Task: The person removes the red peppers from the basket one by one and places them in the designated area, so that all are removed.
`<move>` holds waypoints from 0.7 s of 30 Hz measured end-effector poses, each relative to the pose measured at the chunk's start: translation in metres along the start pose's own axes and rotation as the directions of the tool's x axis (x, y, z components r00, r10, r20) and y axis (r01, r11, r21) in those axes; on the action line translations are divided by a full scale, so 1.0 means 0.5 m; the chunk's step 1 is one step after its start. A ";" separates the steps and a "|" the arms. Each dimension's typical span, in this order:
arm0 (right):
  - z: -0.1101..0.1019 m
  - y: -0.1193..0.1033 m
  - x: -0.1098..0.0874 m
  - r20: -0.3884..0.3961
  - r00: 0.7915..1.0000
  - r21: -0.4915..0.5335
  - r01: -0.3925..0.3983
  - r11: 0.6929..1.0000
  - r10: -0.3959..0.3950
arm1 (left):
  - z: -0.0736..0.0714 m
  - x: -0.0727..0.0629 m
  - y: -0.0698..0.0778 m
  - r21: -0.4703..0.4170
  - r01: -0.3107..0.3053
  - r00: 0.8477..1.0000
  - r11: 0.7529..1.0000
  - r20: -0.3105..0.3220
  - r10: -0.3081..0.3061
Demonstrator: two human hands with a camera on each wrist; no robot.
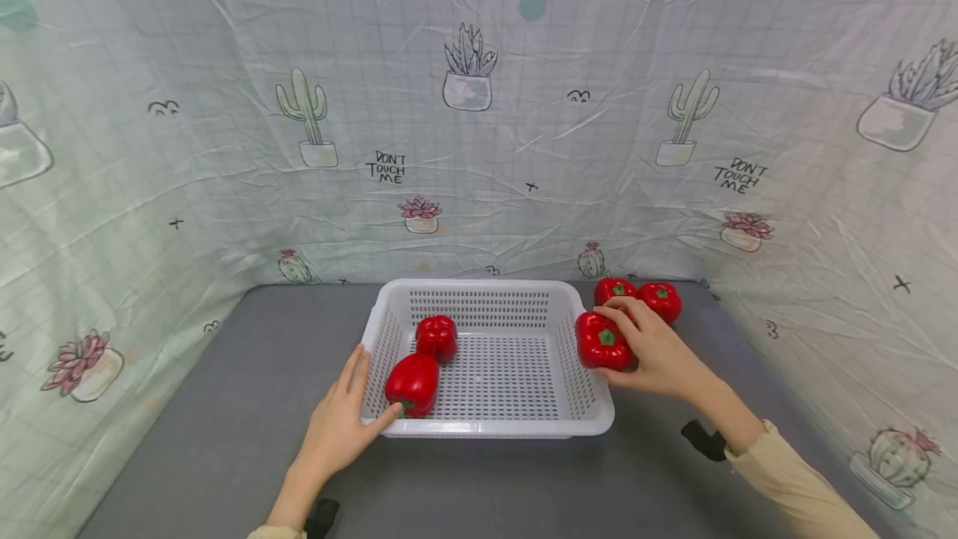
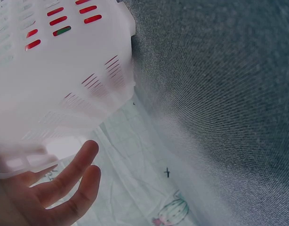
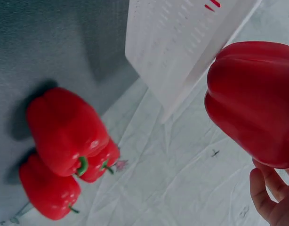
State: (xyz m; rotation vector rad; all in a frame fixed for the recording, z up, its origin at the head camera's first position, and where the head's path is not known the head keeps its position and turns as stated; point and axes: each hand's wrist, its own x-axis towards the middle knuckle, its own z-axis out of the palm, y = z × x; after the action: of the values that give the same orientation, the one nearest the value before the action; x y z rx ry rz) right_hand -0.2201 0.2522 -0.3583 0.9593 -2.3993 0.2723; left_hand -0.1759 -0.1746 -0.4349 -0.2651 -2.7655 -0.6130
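A white perforated plastic basket [image 1: 490, 431] stands on the grey table. Inside it, at the left, lie two red bell peppers, a larger one [image 1: 412, 384] in front and a smaller one [image 1: 437, 338] behind. My right hand [image 1: 659, 356] grips another red bell pepper [image 1: 603, 341] above the basket's right rim; in the right wrist view this pepper [image 3: 257, 103] hangs at the right. My left hand [image 1: 340, 418] rests at the basket's front left corner, thumb over the rim, fingers extended along the outside. The left wrist view shows its fingers [image 2: 71, 181] loosely bent beside the basket wall.
Beyond my right hand, more red bell peppers [image 1: 659, 301] sit on the table right of the basket. Three are visible in the right wrist view, the nearest pepper [image 3: 67, 132] partly covering another. A cactus-print cloth [image 1: 479, 156] hangs behind and along both sides.
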 end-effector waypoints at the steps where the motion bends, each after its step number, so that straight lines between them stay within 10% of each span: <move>1: -0.003 0.004 -0.006 -0.008 1.000 0.000 -0.010 1.000 0.010 | 0.001 0.000 0.000 -0.001 -0.002 1.000 1.000 -0.001 0.002; 21: -0.038 0.092 -0.117 -0.115 0.983 -0.056 -0.148 0.987 0.141 | -0.002 0.000 0.001 0.009 0.008 1.000 1.000 0.011 -0.009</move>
State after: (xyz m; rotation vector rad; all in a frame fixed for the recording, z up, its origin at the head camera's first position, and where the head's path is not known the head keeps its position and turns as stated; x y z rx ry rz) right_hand -0.2089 0.3265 -0.3741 0.7235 -2.3642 0.2923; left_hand -0.1755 -0.1746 -0.4339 -0.2555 -2.7804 -0.6025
